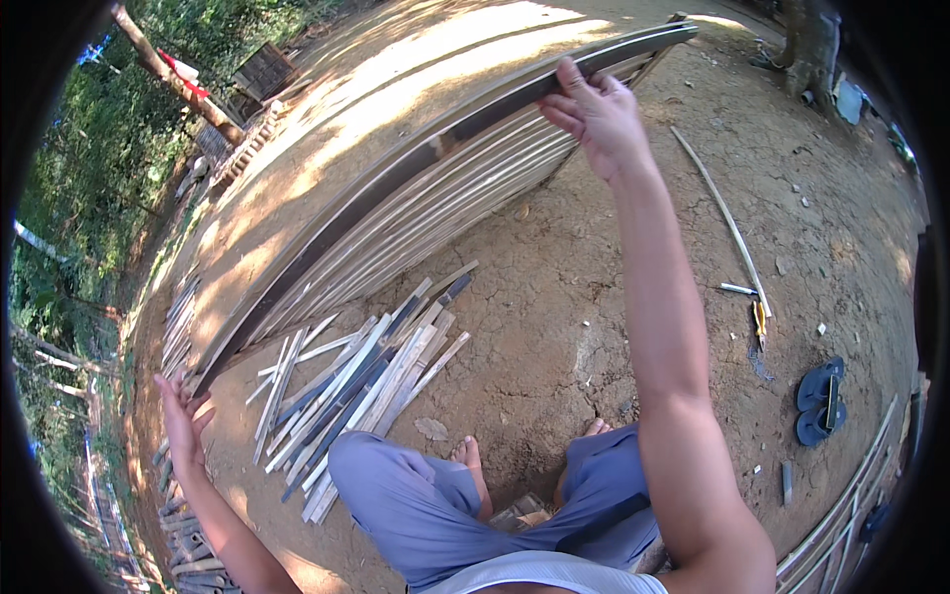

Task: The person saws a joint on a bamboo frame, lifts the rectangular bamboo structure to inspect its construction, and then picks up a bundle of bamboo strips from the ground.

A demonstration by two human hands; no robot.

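Observation:
A long slatted panel (396, 238) of pale, narrow strips stands on edge on the ground before me. Along its upper edge runs a long dark slat (356, 206), which looks bent in this wide view. Near the slat's right part, my right hand (604, 124) grips it, thumb above and fingers below. My left hand (185, 426) is at the slat's left end, with its fingers spread beside the tip; whether they touch it I cannot tell. Between my knees and the panel lies a loose pile of cut slats (366, 381), some pale and some dark.
To the right lie a long thin stick (720, 208), a yellow-handled tool (760, 322) and dark blue flip-flops (820, 401). Poles (841, 530) lie at the lower right. A tree trunk (811, 54) stands at the far right, a leaning post (178, 74) at the far left.

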